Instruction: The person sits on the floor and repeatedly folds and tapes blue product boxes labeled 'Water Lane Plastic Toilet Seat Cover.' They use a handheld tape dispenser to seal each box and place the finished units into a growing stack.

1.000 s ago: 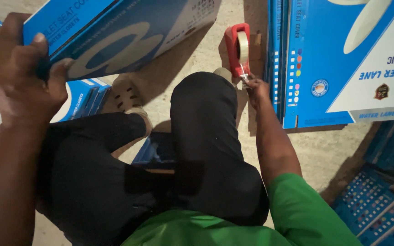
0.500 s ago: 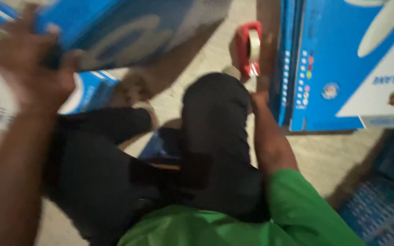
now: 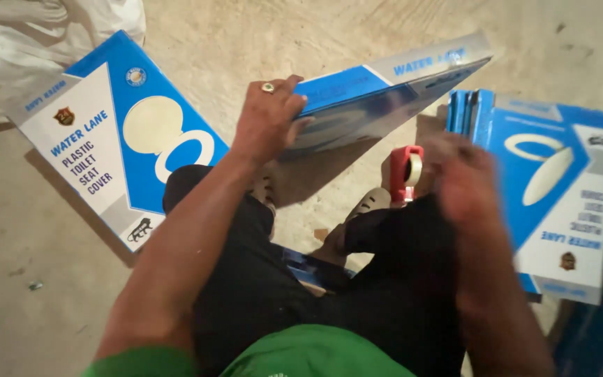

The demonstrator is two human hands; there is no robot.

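Observation:
My left hand [image 3: 268, 119], with a ring on one finger, grips the near edge of a flat blue and white carton [image 3: 385, 98] and holds it up off the floor, tilted. My right hand [image 3: 463, 183] is blurred above my right knee, close to a red tape dispenser [image 3: 405, 173] that stands on the floor by my foot. Whether that hand holds anything is unclear. I sit on the floor in black trousers, knees bent.
Another flat blue and white carton [image 3: 116, 150] lies on the concrete floor at left. A stack of the same cartons [image 3: 556, 188] stands at right. A white sack [image 3: 29, 42] lies at the top left. More blue cartons [image 3: 308, 269] lie under my legs.
The view swung left. My left hand lifted the carton and carried it toward the middle. My right hand left the tape dispenser and rose above my knee.

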